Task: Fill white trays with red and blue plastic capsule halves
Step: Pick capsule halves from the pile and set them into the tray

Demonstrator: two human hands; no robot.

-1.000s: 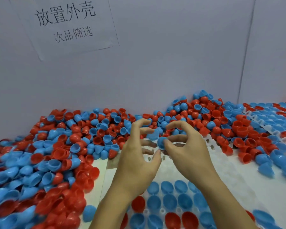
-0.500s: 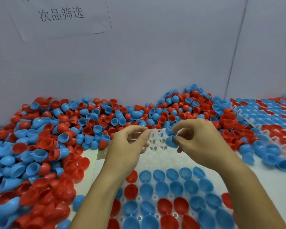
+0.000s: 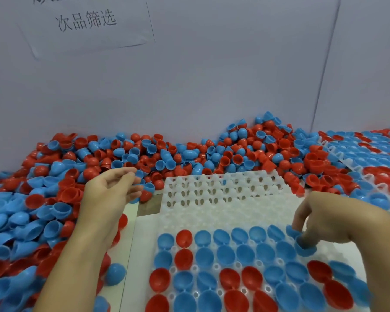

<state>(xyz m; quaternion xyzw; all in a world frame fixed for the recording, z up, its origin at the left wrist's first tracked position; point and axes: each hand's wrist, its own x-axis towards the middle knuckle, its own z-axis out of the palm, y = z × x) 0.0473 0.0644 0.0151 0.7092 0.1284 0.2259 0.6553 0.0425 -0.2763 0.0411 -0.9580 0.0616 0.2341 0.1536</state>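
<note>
Blue half (image 3: pixel 305 245) at right end of the tray's (image 3: pixel 234 212) top filled row, my right hand (image 3: pixel 331 219) pinching it into the pocket. Left hand (image 3: pixel 109 194) at far-left pile (image 3: pixel 54 188), fingers loosely curled, can't tell if holding anything. Risk: half seats tilted, pops out, knocks neighbor.

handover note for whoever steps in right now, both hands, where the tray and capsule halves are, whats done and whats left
Left hand: fingers loosely curled at the edge of the loose pile; whether it holds a half cannot be told.
Right hand: pressing a blue half into the right end of the top filled row.
White tray: near rows hold red and blue halves, open side up.
Left to do: the far rows are empty.
A second filled tray lies at far right.
</note>
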